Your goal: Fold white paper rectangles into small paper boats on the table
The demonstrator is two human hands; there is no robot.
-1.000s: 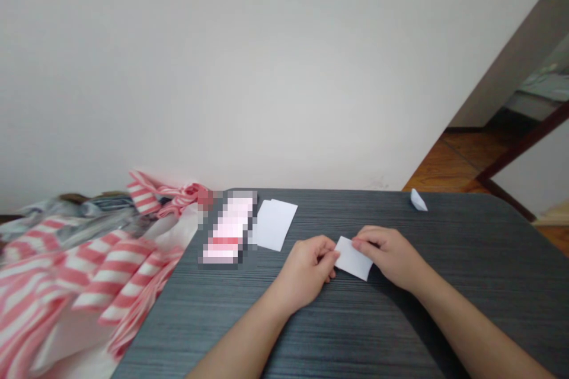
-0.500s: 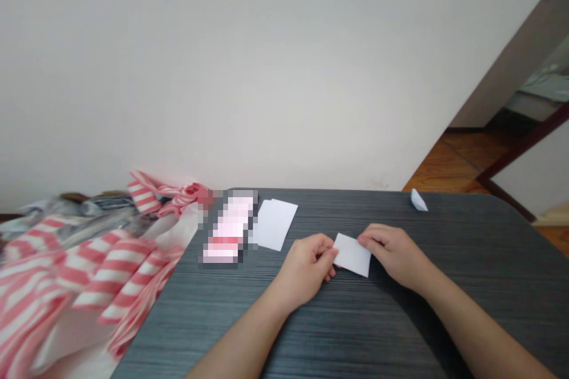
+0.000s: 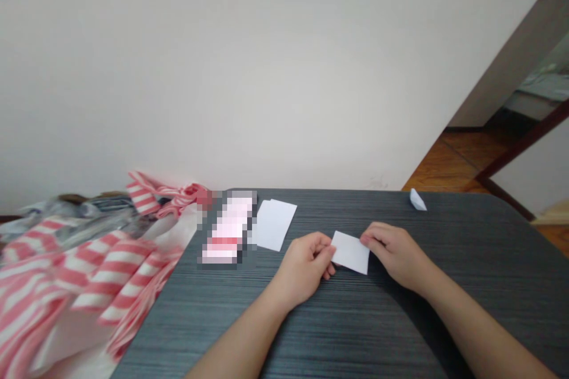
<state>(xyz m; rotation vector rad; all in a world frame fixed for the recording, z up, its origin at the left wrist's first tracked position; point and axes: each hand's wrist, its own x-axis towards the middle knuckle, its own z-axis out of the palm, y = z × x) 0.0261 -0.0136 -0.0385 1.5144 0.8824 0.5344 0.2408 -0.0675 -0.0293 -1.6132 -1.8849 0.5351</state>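
White paper slip (image 3: 351, 252), plain, pinched between both hands. Table (image 3: 311, 331) dark grey with fine streaky grain. White paper sheets (image 3: 275, 223), plain. Small folded paper (image 3: 418, 200) white, bluish tint. Cloth (image 3: 89, 272) red-and-white striped. Wall (image 3: 249, 71) off-white. Floor (image 3: 448, 166) orange-brown wood.

Right hand (image 3: 395, 254) now at paper (image 3: 351, 252) edge
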